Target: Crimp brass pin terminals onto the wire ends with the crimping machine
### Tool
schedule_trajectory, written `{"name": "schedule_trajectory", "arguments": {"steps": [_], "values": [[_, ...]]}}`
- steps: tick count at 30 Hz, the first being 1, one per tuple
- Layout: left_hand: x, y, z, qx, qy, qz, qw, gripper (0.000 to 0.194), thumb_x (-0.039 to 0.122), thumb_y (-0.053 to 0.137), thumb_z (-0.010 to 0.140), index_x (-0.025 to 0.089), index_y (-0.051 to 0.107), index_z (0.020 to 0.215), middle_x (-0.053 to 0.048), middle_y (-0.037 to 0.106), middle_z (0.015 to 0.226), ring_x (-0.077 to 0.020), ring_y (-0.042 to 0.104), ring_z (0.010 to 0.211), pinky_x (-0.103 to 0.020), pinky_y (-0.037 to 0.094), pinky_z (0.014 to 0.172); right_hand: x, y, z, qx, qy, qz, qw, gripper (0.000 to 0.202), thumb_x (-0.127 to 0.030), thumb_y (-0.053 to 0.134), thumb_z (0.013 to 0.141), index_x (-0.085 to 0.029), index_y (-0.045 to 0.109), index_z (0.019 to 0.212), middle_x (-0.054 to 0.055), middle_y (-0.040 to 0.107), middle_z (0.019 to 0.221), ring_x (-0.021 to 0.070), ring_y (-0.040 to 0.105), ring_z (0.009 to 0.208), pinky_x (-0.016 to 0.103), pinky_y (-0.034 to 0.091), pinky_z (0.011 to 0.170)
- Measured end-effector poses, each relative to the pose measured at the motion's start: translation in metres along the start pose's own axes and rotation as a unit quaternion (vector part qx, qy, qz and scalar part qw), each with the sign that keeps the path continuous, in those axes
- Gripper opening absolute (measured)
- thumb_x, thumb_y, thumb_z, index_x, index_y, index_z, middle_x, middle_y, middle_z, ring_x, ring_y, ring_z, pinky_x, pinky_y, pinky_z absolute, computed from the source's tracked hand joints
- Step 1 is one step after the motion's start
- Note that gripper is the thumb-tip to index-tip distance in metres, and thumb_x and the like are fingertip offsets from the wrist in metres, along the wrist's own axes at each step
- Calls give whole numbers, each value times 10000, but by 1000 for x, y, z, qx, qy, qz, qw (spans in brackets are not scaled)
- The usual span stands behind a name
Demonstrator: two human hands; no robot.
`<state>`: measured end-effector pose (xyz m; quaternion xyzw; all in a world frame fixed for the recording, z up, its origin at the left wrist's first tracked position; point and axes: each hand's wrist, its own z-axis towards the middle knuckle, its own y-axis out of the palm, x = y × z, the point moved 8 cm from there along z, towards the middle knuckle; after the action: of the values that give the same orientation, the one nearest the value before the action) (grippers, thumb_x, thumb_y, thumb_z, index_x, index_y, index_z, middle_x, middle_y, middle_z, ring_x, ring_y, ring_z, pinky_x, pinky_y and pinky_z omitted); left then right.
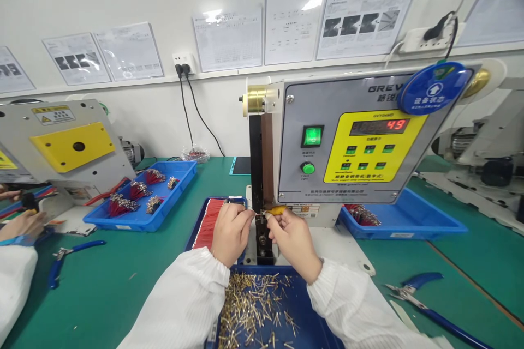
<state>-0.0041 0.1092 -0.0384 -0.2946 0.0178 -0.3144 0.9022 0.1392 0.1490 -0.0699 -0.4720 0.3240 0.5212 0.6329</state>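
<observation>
My left hand (pixel 232 229) is closed in a pinch, with a thin red wire (pixel 256 214) running from its fingertips into the crimping machine's narrow working head (pixel 262 240). My right hand (pixel 295 237) is pinched close to the other side of that head; what its fingertips hold is too small to make out. Just behind those fingers shows a yellow piece (pixel 277 210), partly hidden. Beside my left hand lies a tray of red wires (pixel 208 223) in neat rows. Below both hands, many small gold-coloured metal pieces (pixel 249 305) fill part of a dark blue tray (pixel 315 316).
The crimping machine's panel (pixel 352 147) rises in front, its display lit at 49. Blue trays (pixel 141 217) (pixel 413 215) with wire bundles stand left and right. Blue-handled pliers (pixel 413 294) lie at the right, more pliers (pixel 61 259) at the left. A co-worker's hand (pixel 24 226) shows far left.
</observation>
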Motion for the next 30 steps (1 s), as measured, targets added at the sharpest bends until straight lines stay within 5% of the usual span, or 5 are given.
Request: {"name": "schedule_trajectory", "arguments": {"steps": [19, 30], "values": [[-5, 5, -2, -35, -51, -61, 996, 171, 218, 424, 958, 180, 591, 956, -50, 614, 870, -164, 580, 826, -284, 461, 742, -4, -1, 3, -4, -13, -22, 1000, 228, -382, 487, 878, -220, 483, 718, 19, 628, 603, 182, 601, 501, 266, 455, 482], [-44, 31, -21, -64, -213, -152, 963, 219, 279, 389, 918, 194, 584, 972, -11, 660, 840, -153, 623, 772, -257, 460, 714, 35, -78, 2, -96, 8, -256, 962, 123, -220, 442, 870, -219, 473, 750, 23, 626, 617, 206, 605, 565, 280, 413, 555]]}}
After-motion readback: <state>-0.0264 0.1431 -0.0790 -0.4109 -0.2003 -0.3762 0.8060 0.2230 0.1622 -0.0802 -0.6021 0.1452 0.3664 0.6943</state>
